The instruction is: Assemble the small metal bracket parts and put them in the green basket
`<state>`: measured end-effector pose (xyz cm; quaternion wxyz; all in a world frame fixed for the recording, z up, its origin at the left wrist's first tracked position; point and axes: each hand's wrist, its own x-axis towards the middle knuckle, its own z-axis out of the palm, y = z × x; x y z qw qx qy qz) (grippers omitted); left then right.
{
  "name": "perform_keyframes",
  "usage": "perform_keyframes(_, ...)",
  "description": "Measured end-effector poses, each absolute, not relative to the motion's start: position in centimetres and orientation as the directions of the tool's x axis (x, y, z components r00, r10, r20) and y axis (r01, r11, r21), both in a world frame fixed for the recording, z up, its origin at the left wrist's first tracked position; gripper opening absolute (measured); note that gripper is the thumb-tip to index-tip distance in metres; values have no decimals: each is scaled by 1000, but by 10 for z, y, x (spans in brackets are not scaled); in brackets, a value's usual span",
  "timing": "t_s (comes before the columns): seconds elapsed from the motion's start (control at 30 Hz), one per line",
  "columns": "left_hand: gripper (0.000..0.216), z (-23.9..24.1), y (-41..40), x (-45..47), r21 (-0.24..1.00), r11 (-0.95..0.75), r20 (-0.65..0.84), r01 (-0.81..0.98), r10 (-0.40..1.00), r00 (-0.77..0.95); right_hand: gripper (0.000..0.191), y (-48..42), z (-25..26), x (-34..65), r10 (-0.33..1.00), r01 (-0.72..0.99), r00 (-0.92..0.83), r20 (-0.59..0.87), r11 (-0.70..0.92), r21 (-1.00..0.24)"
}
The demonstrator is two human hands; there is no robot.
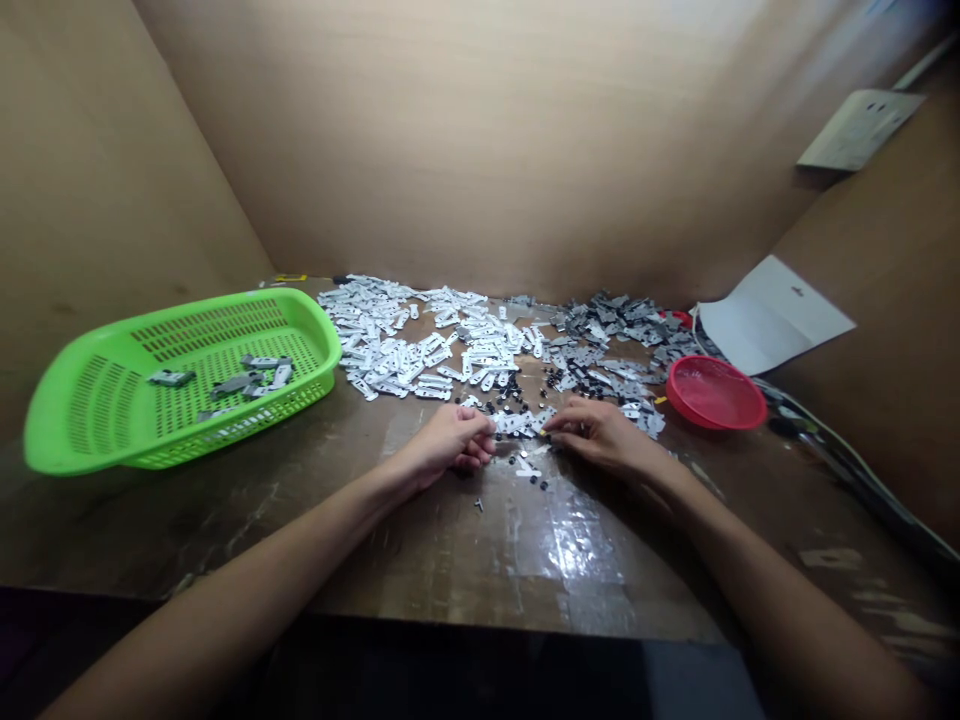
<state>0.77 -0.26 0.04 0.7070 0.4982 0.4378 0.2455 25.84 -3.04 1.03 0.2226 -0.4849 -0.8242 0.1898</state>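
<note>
My left hand (456, 438) is closed in a pinch, thumb against the forefinger, low over the table. White flat metal pieces (517, 424) lie right at its fingertips; whether one is in the pinch I cannot tell. From the right, my right hand (596, 432) reaches in with thumb and forefinger brought together near a tiny yellow bit (543, 432). What those fingers hold is too small to make out. Small black round parts (513, 392) are scattered just beyond and between both hands. A small metal piece (478, 505) lies nearer me.
At left stands a green plastic basket (97, 440) with several assembled metal pieces (262, 375). Behind my hands spread a heap of white metal plates (390, 340) and a darker grey heap (622, 325). A red bowl (716, 392), white card (776, 318) and cables (862, 465) are at right.
</note>
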Motion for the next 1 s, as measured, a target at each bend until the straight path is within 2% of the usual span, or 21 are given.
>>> perform_keyframes(0.13,17,1,-2,8,919,383,-376,93,782,497,15,-30,5,256,857,745,-499,131,501,-440)
perform_keyframes(0.5,18,2,-2,8,915,377,-393,141,764,511,24,-28,3,263,822,773,-553,137,568,-283)
perform_keyframes(0.67,19,2,-2,8,914,380,-394,140,758,519,17,-31,7,263,826,791,-534,181,563,-238)
perform_keyframes(0.87,19,2,-3,7,911,388,-396,138,734,552,12,-37,23,261,850,790,-409,331,511,-337)
perform_keyframes(1.0,19,1,-4,7,911,388,-397,142,725,563,10,-37,27,258,880,712,-297,371,463,-529)
